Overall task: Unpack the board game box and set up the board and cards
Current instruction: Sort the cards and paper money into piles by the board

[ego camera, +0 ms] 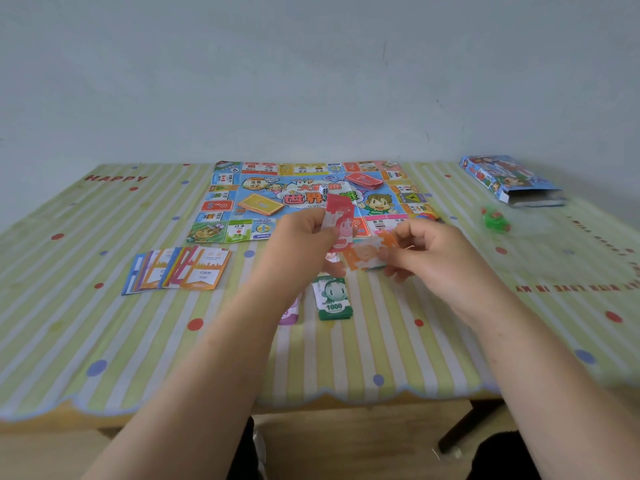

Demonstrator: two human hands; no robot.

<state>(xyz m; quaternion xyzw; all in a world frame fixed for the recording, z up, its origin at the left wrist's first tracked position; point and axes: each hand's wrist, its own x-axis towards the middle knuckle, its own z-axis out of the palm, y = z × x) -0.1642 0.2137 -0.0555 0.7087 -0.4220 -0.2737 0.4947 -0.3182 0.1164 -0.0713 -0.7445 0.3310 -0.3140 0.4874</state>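
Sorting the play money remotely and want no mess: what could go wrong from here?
1. The left forearm passes over the purple note stack, beside the green 1000 stack; lowering it could scatter them.
2. The red note is only pinched by the left hand, and the orange notes by the right hand; loose ones may slip and mix colours.

Purple notes (289, 315) half behind left forearm (239, 327)

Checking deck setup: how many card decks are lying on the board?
2. An orange deck lies left of the board's centre; a red deck toward its far right corner. The left hand and right hand cover its near edge, so more may be hidden.
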